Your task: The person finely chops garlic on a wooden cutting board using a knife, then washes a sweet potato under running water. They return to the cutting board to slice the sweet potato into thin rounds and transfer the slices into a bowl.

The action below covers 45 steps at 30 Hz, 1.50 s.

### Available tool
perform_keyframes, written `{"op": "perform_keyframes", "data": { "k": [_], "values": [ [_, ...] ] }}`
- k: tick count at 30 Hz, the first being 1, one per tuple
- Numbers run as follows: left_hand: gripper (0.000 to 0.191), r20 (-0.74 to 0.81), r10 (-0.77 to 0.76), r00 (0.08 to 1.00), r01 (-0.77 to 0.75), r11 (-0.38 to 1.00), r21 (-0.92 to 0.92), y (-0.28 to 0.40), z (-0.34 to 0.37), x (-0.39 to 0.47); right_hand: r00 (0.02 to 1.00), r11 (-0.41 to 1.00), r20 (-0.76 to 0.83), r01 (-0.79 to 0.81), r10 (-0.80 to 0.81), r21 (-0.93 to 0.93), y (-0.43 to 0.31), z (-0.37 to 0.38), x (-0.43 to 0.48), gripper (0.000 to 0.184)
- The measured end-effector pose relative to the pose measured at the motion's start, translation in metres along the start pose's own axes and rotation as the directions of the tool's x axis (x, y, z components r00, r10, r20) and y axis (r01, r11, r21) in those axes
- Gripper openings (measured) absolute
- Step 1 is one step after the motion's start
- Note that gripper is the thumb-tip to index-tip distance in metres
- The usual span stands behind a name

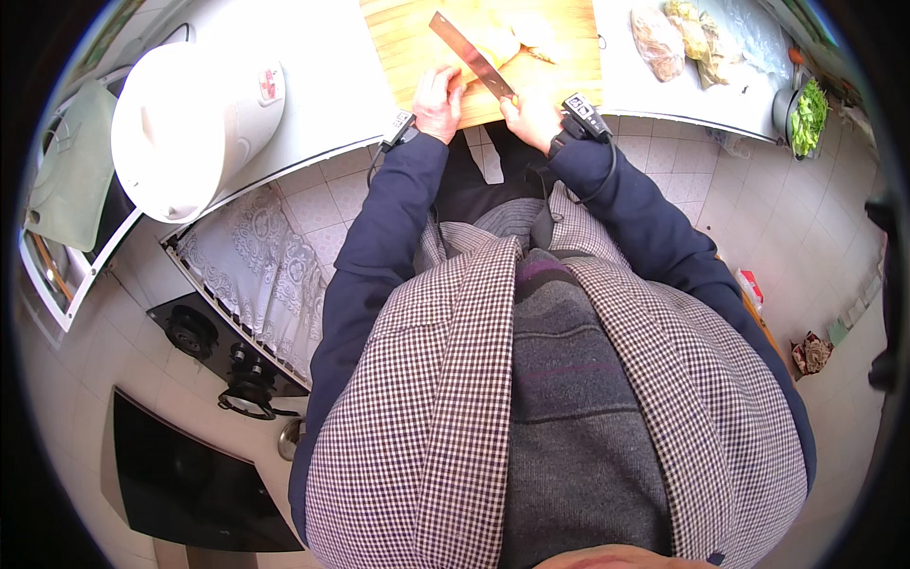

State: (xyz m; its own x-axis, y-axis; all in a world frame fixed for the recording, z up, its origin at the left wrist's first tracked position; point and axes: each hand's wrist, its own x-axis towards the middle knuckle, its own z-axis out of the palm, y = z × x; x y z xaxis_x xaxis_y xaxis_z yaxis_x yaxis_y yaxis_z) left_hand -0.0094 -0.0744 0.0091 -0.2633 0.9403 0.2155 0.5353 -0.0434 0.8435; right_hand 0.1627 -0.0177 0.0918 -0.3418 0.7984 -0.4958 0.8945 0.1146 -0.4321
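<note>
My right hand (533,117) grips the handle of a kitchen knife (469,53) with a broad, straight blade. The blade slants up to the left over a wooden cutting board (398,28). Under and beside it lies a pale yellow piece of food (501,51), perhaps poultry, washed out by glare. My left hand (437,103) is at the board's near left part, fingers bent beside the food's left end. Whether those fingers grip the food is not clear. Both wrists carry small strapped devices with cables.
On the white counter (327,85), a large white appliance (192,128) stands at left. Filled plastic bags (657,43) lie right of the board. A dark pot of chopped greens (807,117) is at the far right edge. A gas hob (192,331) lies lower left, beyond a lace curtain (256,263).
</note>
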Motion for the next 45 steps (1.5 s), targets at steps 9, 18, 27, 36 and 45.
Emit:
{"op": "perform_keyframes", "data": {
  "k": [9, 18, 27, 36, 45],
  "values": [
    [0.033, -0.006, 0.015, 1.0, -0.015, 0.999, 0.031, 0.001, -0.001, 0.002, 0.998, 0.998, 0.007, -0.064, 0.064, -0.005, -0.007, 0.0, 0.001, 0.036],
    [0.033, -0.008, 0.025, 1.0, -0.024, 0.999, 0.026, -0.001, -0.001, 0.001, 0.996, 0.997, 0.026, -0.079, 0.079, -0.007, -0.006, 0.002, 0.003, 0.037],
    [0.034, 0.024, -0.037, 0.999, 0.036, 0.999, 0.009, -0.002, 0.0, -0.002, 0.999, 1.0, -0.036, 0.005, -0.004, 0.027, -0.008, 0.004, 0.01, 0.037],
    [0.032, 0.002, 0.015, 1.0, -0.015, 0.999, 0.042, 0.001, -0.001, 0.002, 0.968, 0.98, -0.192, 0.179, -0.161, 0.083, 0.006, 0.047, 0.036, 0.026],
    [0.04, 0.002, -0.001, 1.0, 0.001, 1.0, -0.027, 0.003, 0.003, 0.001, 0.973, 0.983, -0.218, 0.107, -0.073, 0.15, 0.01, 0.078, 0.038, 0.023]
  ]
}}
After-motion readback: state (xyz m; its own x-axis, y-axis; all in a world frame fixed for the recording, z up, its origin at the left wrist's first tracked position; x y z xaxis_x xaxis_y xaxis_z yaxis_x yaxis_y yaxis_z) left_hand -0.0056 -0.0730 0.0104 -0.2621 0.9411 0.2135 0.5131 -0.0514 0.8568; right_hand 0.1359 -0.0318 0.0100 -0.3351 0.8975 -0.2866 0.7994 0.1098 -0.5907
